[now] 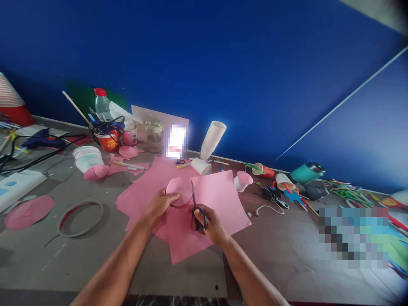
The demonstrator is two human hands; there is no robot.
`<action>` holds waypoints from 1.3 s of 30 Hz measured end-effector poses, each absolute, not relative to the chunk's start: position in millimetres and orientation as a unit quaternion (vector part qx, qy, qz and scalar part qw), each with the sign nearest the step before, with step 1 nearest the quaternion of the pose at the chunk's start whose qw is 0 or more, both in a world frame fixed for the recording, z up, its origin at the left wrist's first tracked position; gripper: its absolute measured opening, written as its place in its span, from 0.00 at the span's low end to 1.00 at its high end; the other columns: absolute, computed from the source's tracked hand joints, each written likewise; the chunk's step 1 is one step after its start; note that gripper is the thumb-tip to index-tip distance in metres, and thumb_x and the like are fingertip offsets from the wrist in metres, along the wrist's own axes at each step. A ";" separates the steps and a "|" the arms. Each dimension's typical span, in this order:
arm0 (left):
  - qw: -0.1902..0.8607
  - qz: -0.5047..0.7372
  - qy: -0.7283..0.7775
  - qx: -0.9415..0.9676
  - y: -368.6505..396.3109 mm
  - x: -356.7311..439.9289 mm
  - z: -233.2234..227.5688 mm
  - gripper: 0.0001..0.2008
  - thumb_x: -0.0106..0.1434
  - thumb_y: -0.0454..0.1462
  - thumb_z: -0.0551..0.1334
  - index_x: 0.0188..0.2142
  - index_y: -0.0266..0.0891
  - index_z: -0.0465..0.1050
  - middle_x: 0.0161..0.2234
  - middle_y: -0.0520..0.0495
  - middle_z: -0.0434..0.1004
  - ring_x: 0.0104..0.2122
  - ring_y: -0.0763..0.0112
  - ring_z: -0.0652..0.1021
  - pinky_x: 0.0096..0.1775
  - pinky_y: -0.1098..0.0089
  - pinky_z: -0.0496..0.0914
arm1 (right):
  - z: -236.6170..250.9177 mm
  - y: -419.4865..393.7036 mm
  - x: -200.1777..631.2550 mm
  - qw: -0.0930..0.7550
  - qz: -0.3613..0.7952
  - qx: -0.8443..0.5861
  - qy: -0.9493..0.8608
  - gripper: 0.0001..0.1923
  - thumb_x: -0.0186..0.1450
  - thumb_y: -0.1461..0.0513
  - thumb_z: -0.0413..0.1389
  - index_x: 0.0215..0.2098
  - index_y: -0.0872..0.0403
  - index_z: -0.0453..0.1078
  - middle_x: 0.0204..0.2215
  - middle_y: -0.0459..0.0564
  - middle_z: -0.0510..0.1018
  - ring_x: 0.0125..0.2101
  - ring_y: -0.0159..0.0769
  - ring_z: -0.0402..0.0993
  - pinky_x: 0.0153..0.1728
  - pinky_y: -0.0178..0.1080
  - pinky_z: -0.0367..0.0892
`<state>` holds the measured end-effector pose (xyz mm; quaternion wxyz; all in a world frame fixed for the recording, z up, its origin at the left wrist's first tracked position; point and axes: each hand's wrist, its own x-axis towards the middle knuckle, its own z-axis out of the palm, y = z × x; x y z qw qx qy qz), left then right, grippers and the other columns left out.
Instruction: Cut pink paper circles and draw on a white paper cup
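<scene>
Between thumb and fingers my left hand (162,204) grips a round pink paper disc (179,190) by its lower left edge. My right hand (208,223) has its fingers through the handles of dark scissors (200,214). The blades point up and away, close along the disc's right edge; whether they touch the paper I cannot tell. Beneath both hands lie several pink paper sheets (219,199), overlapping at angles on the grey table (111,259).
Beyond the sheets lean stacked white paper cups (212,140), with one cup (200,166) lying nearby. Left are a tape ring (79,236), another pink disc (30,212) and a red cup of tools (107,142). At right lie a teal bottle (307,172) and a white cable (269,208).
</scene>
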<state>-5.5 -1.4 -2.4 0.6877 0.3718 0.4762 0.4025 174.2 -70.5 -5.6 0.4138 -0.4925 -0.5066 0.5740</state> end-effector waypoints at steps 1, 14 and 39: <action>0.683 0.403 0.480 0.374 -1.1 -5.9 -3.4 0.12 0.48 0.39 0.69 0.32 0.34 0.77 0.26 0.44 0.82 0.26 0.59 0.80 0.30 0.65 0.73 | -5.5 -70.4 174.1 0.415 0.575 -0.493 -0.505 0.32 0.59 0.36 0.56 0.37 0.57 0.68 0.16 0.41 0.69 0.14 0.22 0.52 0.15 0.31 0.46; 0.708 0.403 0.458 0.356 -1.9 -6.8 7.2 0.13 0.45 0.38 0.70 0.31 0.33 0.77 0.24 0.44 0.81 0.24 0.59 0.80 0.28 0.65 0.72 | -5.9 -70.8 174.2 0.407 0.580 -0.494 -0.504 0.33 0.58 0.35 0.56 0.37 0.56 0.68 0.15 0.41 0.69 0.14 0.23 0.52 0.15 0.31 0.46; 0.703 0.412 0.462 0.351 4.0 -7.9 -3.8 0.10 0.45 0.37 0.69 0.29 0.35 0.78 0.23 0.47 0.81 0.24 0.60 0.80 0.28 0.66 0.73 | -12.8 -71.8 171.5 0.409 0.561 -0.498 -0.520 0.34 0.58 0.34 0.56 0.39 0.57 0.69 0.15 0.42 0.70 0.15 0.25 0.56 0.16 0.30 0.50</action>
